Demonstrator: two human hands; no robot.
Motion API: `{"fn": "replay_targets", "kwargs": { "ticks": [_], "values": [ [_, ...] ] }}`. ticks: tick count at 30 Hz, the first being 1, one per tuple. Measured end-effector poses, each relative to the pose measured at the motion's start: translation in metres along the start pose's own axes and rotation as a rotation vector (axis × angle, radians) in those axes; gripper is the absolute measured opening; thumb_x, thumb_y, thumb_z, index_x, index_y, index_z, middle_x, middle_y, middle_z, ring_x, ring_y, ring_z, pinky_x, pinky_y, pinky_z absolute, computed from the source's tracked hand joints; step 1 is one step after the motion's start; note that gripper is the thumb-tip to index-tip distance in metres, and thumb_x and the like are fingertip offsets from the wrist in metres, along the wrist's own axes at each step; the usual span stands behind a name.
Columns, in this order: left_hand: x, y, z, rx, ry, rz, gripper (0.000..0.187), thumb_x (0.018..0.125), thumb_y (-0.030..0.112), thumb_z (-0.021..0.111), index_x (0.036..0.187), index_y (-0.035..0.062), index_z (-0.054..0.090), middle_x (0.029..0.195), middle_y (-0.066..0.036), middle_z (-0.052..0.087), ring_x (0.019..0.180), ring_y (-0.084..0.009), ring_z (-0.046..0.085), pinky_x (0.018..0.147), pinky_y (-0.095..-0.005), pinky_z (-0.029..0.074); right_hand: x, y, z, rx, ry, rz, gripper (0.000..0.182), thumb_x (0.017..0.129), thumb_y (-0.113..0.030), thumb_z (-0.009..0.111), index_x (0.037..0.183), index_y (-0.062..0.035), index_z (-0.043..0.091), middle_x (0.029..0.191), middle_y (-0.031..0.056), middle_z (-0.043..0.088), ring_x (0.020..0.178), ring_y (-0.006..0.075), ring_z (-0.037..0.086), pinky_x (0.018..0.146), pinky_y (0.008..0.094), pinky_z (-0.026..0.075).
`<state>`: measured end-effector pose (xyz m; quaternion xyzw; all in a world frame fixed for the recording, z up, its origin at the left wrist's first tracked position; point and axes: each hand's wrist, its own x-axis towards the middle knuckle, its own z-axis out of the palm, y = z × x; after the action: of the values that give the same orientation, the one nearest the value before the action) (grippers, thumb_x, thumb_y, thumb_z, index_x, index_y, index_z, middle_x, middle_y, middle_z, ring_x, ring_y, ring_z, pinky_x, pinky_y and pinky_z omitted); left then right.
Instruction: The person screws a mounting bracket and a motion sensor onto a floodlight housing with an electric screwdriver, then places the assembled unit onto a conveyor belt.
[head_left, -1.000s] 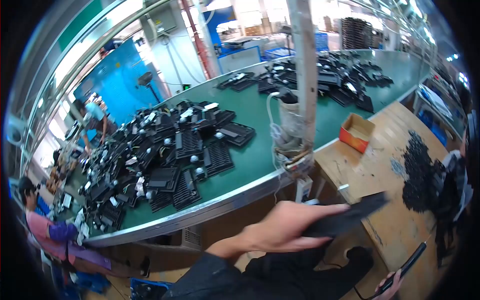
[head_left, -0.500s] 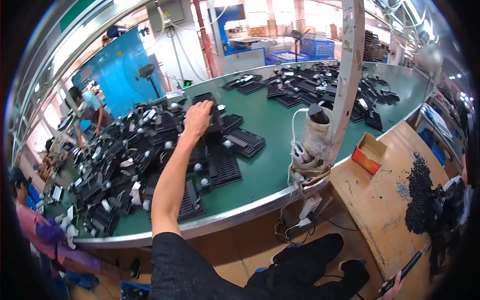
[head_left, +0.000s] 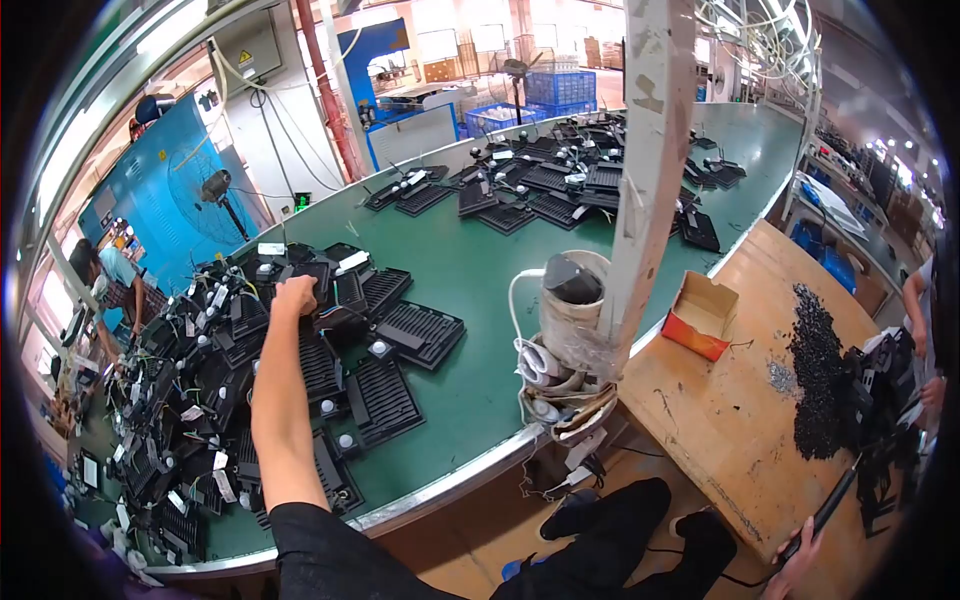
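Note:
My left hand [head_left: 295, 297] reaches over the pile on the green conveyor table, its fingers curled round the edge of a black housing [head_left: 312, 272]. Just right of it lie black finned housings [head_left: 422, 332] with small white domes [head_left: 379, 348] among them. Many more, tangled with wires and white labels, cover the table to the left. At the lower right, my right hand [head_left: 800, 556] is wrapped round the handle of a black electric screwdriver [head_left: 828, 508], whose thin tip points up over the wooden board.
A white post [head_left: 650, 180] rises at the table edge, with a taped holder [head_left: 575, 330] fixed beside it. The wooden board [head_left: 690, 400] carries an open red box [head_left: 702, 315] and a heap of black screws [head_left: 815, 375]. Co-workers stand at far left and right.
The view has swung right, so the table contents appear farther left. My left hand has shifted slightly left over the pile, fingers now curled on a housing. My right hand keeps the screwdriver.

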<state>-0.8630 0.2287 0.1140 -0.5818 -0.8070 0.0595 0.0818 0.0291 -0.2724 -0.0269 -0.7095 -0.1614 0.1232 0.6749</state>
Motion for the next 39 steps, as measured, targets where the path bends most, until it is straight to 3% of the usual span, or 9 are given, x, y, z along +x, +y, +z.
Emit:
{"fn": "replay_targets", "kwargs": {
  "ticks": [9, 17, 20, 22, 25, 29, 33, 35, 39],
  "values": [
    [-0.133, 0.118, -0.14, -0.16, 0.319, 0.387, 0.025, 0.087, 0.021, 0.059, 0.08, -0.0014, 0.069, 0.08, -0.028, 0.065, 0.08, -0.048, 0.066, 0.072, -0.0544, 0.052, 0.003, -0.001, 0.025, 0.096, -0.103, -0.036, 0.023, 0.105, -0.025, 0.066, 0.117, -0.009, 0.053, 0.075, 0.0013, 0.056, 0.044, 0.0101, 0.054, 0.035, 0.0258, 0.039],
    [-0.433, 0.352, -0.199, -0.426, -0.08, 1.811, 0.039, 0.091, 0.015, 0.07, 0.129, 0.0053, 0.069, 0.091, -0.011, 0.076, 0.08, -0.0289, 0.075, 0.067, -0.0397, 0.061, -0.001, -0.009, 0.025, 0.155, -0.123, -0.049, 0.029, 0.105, -0.022, 0.065, 0.126, -0.0052, 0.054, 0.076, 0.0023, 0.056, 0.046, 0.0097, 0.055, 0.036, 0.0241, 0.039],
    [-0.438, 0.444, -0.205, -0.282, -0.079, 1.837, 0.016, 0.093, 0.013, 0.066, 0.105, 0.0032, 0.062, 0.079, -0.011, 0.066, 0.072, -0.0331, 0.07, 0.063, -0.0453, 0.055, -0.002, -0.008, 0.02, 0.189, -0.146, -0.06, 0.033, 0.105, -0.02, 0.065, 0.132, -0.0042, 0.054, 0.078, 0.003, 0.057, 0.047, 0.0094, 0.056, 0.037, 0.0243, 0.04],
    [-0.42, 0.521, -0.203, -0.641, 0.179, 1.619, 0.015, 0.094, 0.012, 0.065, 0.085, 0.0005, 0.06, 0.069, -0.015, 0.062, 0.066, -0.0353, 0.064, 0.06, -0.0444, 0.051, -0.001, -0.011, 0.022, 0.236, -0.145, -0.075, 0.033, 0.105, -0.019, 0.064, 0.133, -0.004, 0.054, 0.078, 0.0033, 0.058, 0.048, 0.0092, 0.056, 0.037, 0.0241, 0.04],
    [-0.342, 0.64, -0.202, -1.363, 0.182, 1.148, 0.026, 0.099, 0.018, 0.066, 0.111, -0.0021, 0.078, 0.084, -0.009, 0.077, 0.069, -0.0107, 0.069, 0.06, -0.0311, 0.054, 0.003, -0.005, 0.017, 0.218, -0.139, -0.063, 0.041, 0.104, -0.017, 0.064, 0.14, -0.0023, 0.051, 0.079, 0.0038, 0.058, 0.049, 0.0091, 0.056, 0.039, 0.0244, 0.042],
    [-0.171, 0.726, -0.155, -1.653, 0.107, 0.37, 0.026, 0.098, 0.013, 0.064, 0.112, -0.0034, 0.079, 0.093, -0.014, 0.079, 0.075, -0.0178, 0.076, 0.061, -0.0306, 0.062, 0.002, 0.027, 0.009, 0.206, -0.075, -0.051, 0.057, 0.106, -0.016, 0.062, 0.157, -0.0042, 0.04, 0.078, 0.0035, 0.058, 0.047, 0.0093, 0.053, 0.041, 0.0248, 0.042],
    [0.017, 0.714, -0.008, -1.334, 0.222, -0.243, 0.022, 0.096, 0.012, 0.063, 0.105, -0.0009, 0.079, 0.085, -0.015, 0.079, 0.064, -0.0226, 0.076, 0.056, -0.0345, 0.064, 0.003, -0.03, 0.029, 0.003, -0.004, 0.062, 0.035, 0.104, -0.024, 0.068, 0.124, 0.0031, 0.058, 0.08, 0.0057, 0.062, 0.057, 0.0141, 0.05, 0.051, 0.0305, 0.045],
    [0.079, 0.678, 0.039, -1.346, 0.144, -0.542, 0.025, 0.087, 0.015, 0.068, 0.106, 0.0135, 0.084, 0.121, -0.019, 0.077, 0.111, -0.0394, 0.073, 0.1, -0.0486, 0.058, 0.01, -0.03, 0.035, -0.043, -0.053, 0.101, 0.046, 0.103, -0.024, 0.069, 0.134, 0.0052, 0.053, 0.084, 0.0075, 0.064, 0.06, 0.015, 0.052, 0.053, 0.0313, 0.046],
    [0.124, 0.607, 0.03, -1.099, 0.289, -0.781, 0.029, 0.087, 0.019, 0.07, 0.113, 0.0142, 0.081, 0.121, -0.018, 0.077, 0.111, -0.0409, 0.073, 0.099, -0.0488, 0.057, 0.024, -0.072, 0.066, -0.195, -0.04, 0.35, 0.061, 0.102, -0.026, 0.072, 0.148, 0.0057, 0.048, 0.085, 0.0076, 0.064, 0.061, 0.0143, 0.053, 0.053, 0.0305, 0.045]
  ]
}}
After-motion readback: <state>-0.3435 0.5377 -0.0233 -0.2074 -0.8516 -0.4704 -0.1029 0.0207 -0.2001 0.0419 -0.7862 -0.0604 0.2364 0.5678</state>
